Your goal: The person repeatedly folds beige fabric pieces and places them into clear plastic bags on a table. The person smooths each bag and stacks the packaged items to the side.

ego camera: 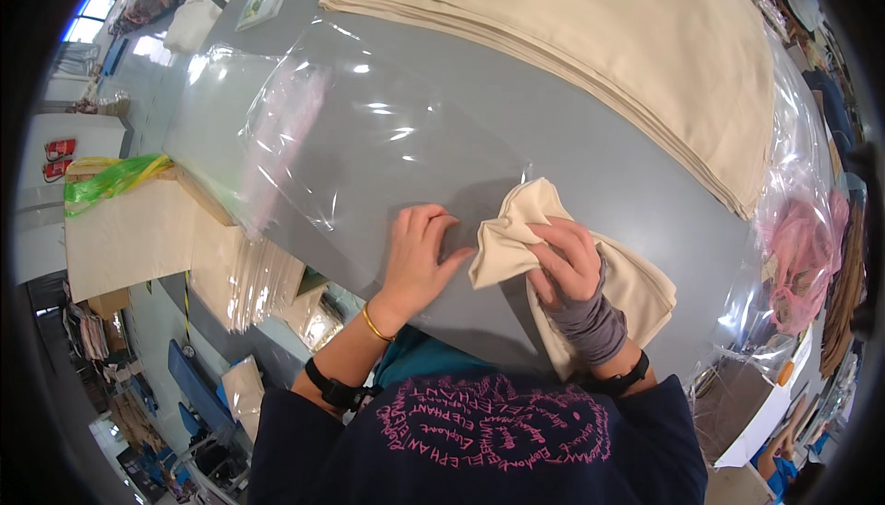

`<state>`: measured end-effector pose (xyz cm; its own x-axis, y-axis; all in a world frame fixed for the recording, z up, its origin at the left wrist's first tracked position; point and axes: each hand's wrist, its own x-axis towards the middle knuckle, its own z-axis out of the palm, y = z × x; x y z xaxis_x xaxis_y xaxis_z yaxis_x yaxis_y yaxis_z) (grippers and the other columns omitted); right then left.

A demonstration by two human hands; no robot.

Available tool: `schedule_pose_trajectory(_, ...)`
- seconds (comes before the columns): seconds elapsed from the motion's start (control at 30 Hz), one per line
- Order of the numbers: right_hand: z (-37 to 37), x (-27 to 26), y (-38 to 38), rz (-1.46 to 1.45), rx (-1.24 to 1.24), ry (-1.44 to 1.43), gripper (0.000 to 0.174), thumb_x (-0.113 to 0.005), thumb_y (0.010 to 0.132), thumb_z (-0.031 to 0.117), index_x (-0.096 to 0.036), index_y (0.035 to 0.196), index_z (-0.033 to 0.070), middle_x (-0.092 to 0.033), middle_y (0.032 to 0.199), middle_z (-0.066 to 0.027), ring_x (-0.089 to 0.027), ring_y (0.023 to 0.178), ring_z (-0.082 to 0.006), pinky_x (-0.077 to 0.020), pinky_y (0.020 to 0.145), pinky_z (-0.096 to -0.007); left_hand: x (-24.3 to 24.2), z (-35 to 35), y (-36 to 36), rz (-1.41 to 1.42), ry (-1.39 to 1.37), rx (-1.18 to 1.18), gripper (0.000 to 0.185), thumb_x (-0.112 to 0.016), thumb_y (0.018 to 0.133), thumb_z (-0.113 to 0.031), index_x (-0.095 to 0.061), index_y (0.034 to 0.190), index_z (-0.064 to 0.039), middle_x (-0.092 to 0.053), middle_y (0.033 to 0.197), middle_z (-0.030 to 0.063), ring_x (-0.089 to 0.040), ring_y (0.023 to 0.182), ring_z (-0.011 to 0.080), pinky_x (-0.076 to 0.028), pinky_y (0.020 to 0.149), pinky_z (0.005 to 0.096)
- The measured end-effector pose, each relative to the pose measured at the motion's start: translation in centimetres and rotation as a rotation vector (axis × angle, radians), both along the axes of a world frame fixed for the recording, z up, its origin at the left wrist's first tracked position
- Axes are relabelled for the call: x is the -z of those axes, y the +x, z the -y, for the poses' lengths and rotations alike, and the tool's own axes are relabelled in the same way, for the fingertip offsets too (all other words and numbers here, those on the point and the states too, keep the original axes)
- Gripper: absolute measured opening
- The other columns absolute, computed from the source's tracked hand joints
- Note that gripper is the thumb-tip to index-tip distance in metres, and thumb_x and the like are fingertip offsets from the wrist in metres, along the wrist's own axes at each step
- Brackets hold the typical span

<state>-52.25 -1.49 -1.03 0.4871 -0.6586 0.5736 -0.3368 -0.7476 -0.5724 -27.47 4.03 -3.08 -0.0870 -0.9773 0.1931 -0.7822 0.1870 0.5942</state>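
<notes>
My right hand [567, 259] grips a bunched beige cloth [515, 228] near the front of the grey table [477, 125]; the rest of the cloth hangs down beside and under my wrist. To its left, my left hand [422, 249] is held just above the table, thumb and fingers apart, touching nothing that I can see. Beyond both hands lies a clear plastic bag [387, 118], spread flat. A large stack of folded beige cloth [553, 14] covers the far side of the table.
More clear and pinkish plastic bags [283, 132] lie at the left. Packed cloth bundles [242, 277] stand beside the table's left edge, near a board with green strapping [117, 180]. A pink plastic bag [802, 263] is at the right. Part of another person [774, 456] shows at lower right.
</notes>
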Motion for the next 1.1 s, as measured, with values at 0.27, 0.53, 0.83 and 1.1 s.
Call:
schedule_pose_trajectory(0.27, -2.8, 2.5, 1.0, -0.266, -0.134, -0.018, 0.037, -0.079, 0.074, 0.006, -0.071, 0.11, 0.004, -0.068, 0.117, -0.0114, -0.066, 0.115, -0.0325, -0.0586, 0.084, -0.045, 1.0, -2.0, -2.9, -0.123, -0.107, 0.022, 0.039, -0.078, 0.079, -0.015, -0.065, 0.113, 0.0, -0.06, 0.115, 0.0113, -0.054, 0.108, 0.0353, -0.048, 0.094, 0.0428)
schedule_pose_trajectory(0.53, -3.6, 2.9, 0.5, -0.209, -0.074, -0.111, 0.017, -0.076, 0.082, 0.005, -0.073, 0.099, 0.003, -0.072, 0.109, -0.0084, -0.068, 0.106, -0.0303, -0.0573, 0.091, -0.0414, 1.1, 1.8, -0.6, -0.594, -0.113, -0.343, 0.011, -0.072, 0.094, -0.01, -0.067, 0.093, 0.001, -0.066, 0.09, 0.0062, -0.063, 0.078, 0.0179, -0.052, 0.072, 0.0335)
schedule_pose_trajectory(0.83, -7.4, 4.1, -1.4, -0.374, 0.095, 0.03, 0.024, -0.076, 0.079, 0.014, -0.076, 0.101, 0.005, -0.07, 0.115, -0.014, -0.066, 0.108, -0.0353, -0.0548, 0.09, -0.0443, -1.8, -3.6, -8.6, -0.316, -0.22, 0.197, 0.011, -0.071, 0.097, -0.012, -0.066, 0.103, -0.004, -0.064, 0.104, 0.0111, -0.065, 0.094, 0.0248, -0.054, 0.084, 0.0364)
schedule_pose_trajectory(1.1, -5.4, 6.4, -1.4, -0.353, 0.193, -0.012, 0.03, -0.074, 0.083, 0.023, -0.079, 0.112, 0.02, -0.063, 0.135, -0.0075, -0.052, 0.135, -0.0336, -0.0435, 0.102, -0.0495, -1.1, -11.9, -9.1, 0.147, -0.3, 0.387, 0.069, -0.079, 0.088, -0.046, -0.056, 0.14, -0.007, -0.056, 0.128, 0.0204, -0.064, 0.103, 0.0377, -0.055, 0.092, 0.043)
